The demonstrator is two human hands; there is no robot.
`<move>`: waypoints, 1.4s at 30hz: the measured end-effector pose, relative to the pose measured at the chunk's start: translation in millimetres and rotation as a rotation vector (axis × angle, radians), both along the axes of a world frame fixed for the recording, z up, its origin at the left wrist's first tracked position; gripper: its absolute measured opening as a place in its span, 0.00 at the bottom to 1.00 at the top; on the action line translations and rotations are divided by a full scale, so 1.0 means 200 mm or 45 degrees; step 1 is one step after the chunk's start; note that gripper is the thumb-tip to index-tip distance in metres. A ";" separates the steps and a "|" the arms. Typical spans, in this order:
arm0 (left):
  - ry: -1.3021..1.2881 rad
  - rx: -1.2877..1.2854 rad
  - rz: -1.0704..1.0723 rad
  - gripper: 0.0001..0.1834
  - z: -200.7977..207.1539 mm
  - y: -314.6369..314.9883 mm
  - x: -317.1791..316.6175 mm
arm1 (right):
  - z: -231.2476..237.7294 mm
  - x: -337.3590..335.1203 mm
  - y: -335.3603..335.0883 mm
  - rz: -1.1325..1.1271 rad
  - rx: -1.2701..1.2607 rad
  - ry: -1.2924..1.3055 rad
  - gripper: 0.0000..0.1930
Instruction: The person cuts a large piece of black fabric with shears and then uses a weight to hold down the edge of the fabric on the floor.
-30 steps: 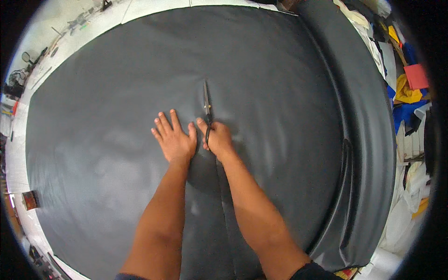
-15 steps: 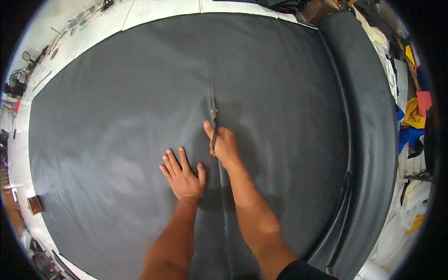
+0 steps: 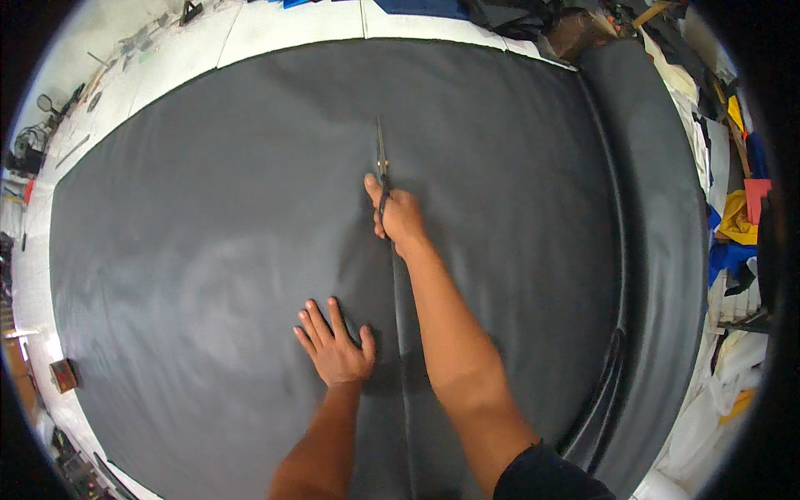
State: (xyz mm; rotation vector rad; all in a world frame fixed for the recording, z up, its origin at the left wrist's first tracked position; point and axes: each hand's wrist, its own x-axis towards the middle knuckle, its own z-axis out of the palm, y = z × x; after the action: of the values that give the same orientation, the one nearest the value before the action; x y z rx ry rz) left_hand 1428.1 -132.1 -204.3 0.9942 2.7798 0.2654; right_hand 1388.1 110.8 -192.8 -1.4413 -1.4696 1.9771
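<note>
A wide sheet of dark grey, leather-like material (image 3: 208, 275) lies spread over a white table. My right hand (image 3: 403, 220) is closed round the dark handles of a pair of scissors (image 3: 382, 158), whose blades point away from me into the sheet. A straight cut line runs from the scissors back toward my body, between my forearms. My left hand (image 3: 340, 354) lies flat on the sheet left of that line, fingers spread, holding nothing. Parts of the scissor handles are hidden by my right fingers.
On the right the material forms a thick roll (image 3: 662, 242), with a loose fold near its lower end. A small brown block (image 3: 62, 376) rests at the left table edge. Yellow cloth (image 3: 738, 218), blue cloth and other scraps are heaped beyond the roll.
My right hand and the scissors have moved farther away from me along the sheet, and the cut line is longer. My left hand sits a little lower in view, still flat.
</note>
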 end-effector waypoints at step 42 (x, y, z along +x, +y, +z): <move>-0.032 0.022 -0.048 0.41 -0.03 -0.01 0.01 | -0.01 -0.45 0.65 -0.068 0.196 0.451 0.25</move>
State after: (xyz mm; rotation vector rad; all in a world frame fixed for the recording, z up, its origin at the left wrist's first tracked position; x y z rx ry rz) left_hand 1429.9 -133.6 -210.8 1.0389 2.7377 0.2949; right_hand 1298.1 239.8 -194.5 -0.9948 -1.3733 1.9186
